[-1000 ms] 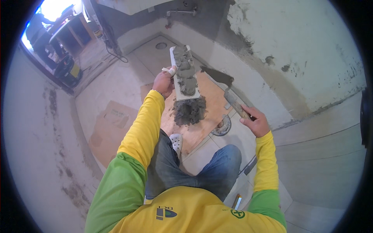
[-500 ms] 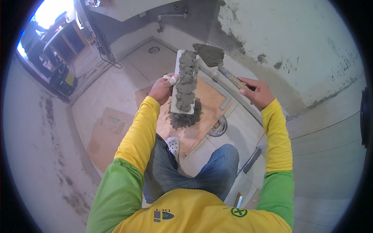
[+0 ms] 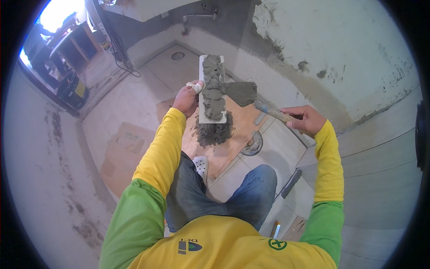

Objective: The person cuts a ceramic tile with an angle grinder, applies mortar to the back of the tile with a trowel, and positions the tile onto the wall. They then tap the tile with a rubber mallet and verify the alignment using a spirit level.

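Note:
My left hand (image 3: 188,98) grips the left edge of a narrow white tile strip (image 3: 201,117), held up in front of me. Grey mortar (image 3: 213,96) lies in a thick, lumpy band along its face. White wrapping shows around a finger of that hand. With my right hand (image 3: 305,120) I hold a pointing trowel (image 3: 274,111) by its handle. Its mortar-smeared blade (image 3: 242,93) meets the right edge of the mortar band about midway along the strip. Below the strip, a heap of mortar (image 3: 214,134) sits on a brown board (image 3: 237,117).
A round grey metal piece (image 3: 253,144) lies right of the board. A dark long tool (image 3: 291,184) rests on the tiles near my right knee. Cardboard (image 3: 123,154) covers floor at left. Beyond are a floor drain (image 3: 178,56), a wall tap (image 3: 199,16), cables, a black bucket (image 3: 73,92) and another person.
The trowel blade has come down from the strip's far right corner to its middle. My right hand has moved nearer and slightly right. The strip has shifted slightly away.

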A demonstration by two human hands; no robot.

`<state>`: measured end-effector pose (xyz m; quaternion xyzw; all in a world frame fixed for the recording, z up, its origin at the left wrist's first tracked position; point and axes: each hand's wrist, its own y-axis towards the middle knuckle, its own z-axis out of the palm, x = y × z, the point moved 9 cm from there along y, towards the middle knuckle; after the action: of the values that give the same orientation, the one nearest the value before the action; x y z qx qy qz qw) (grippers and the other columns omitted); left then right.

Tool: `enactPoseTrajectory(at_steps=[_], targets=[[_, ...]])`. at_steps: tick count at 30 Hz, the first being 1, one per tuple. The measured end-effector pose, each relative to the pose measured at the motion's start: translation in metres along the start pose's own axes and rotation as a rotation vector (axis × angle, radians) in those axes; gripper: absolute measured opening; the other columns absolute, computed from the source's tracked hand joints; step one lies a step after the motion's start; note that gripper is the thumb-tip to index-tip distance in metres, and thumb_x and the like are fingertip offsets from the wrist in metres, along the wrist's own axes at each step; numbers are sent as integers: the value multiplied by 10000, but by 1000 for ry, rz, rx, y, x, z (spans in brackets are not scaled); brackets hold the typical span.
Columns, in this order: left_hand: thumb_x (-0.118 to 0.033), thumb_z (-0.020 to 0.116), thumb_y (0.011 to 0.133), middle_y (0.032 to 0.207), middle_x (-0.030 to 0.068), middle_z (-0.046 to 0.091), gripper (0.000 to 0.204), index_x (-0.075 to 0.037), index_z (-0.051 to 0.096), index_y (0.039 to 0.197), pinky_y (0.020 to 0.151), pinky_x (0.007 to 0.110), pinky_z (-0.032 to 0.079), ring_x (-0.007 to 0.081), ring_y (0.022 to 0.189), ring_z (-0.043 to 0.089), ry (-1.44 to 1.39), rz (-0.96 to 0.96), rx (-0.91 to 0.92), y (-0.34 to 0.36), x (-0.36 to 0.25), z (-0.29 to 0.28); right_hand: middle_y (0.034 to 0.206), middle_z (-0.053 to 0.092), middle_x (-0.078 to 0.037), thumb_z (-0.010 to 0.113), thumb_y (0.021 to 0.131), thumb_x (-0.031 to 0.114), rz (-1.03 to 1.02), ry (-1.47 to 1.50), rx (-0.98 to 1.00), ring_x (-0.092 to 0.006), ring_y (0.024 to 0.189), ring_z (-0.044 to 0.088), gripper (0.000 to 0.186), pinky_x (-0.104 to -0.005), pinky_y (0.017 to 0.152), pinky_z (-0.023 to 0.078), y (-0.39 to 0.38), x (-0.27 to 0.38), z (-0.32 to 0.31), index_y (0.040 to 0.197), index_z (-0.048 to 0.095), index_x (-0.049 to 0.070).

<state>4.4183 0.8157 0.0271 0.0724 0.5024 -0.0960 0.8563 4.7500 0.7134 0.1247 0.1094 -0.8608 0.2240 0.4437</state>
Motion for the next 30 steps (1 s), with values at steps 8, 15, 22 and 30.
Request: enactPoseTrajectory(at_steps=[8, 15, 22, 30], targets=[[-267, 545, 988, 1005, 44, 651, 329, -27, 552, 1214, 682, 285, 536, 132, 816, 640, -44, -17, -27, 7, 5, -6, 797, 612, 18, 727, 779, 114, -13, -70, 90, -78, 669, 488, 492, -239, 610, 417, -17, -4, 4, 1262, 638, 86], [-230, 543, 991, 985, 59, 652, 315, -11, 546, 1217, 722, 326, 573, 153, 822, 654, -174, -55, -59, 10, 14, -11, 877, 659, -11, 746, 760, 95, 23, -26, 128, -72, 717, 510, 496, -236, 642, 439, -37, -20, 8, 1246, 650, 72], [-185, 492, 1011, 1129, 114, 631, 270, 0, 541, 1202, 926, 366, 520, 216, 1006, 632, -312, -118, -135, 17, 29, -22, 906, 634, -18, 766, 740, 98, -79, 389, -127, -87, 743, 538, 535, -260, 640, 447, -28, -49, 38, 1254, 630, 41], [-176, 494, 1006, 1015, 98, 636, 190, -16, 546, 1093, 743, 368, 590, 214, 842, 664, -500, -114, -389, 21, 40, -47, 890, 624, -143, 755, 737, 95, -394, -82, -718, -262, 813, 598, 479, -329, 752, 486, -29, -35, 124, 1197, 648, 21]])
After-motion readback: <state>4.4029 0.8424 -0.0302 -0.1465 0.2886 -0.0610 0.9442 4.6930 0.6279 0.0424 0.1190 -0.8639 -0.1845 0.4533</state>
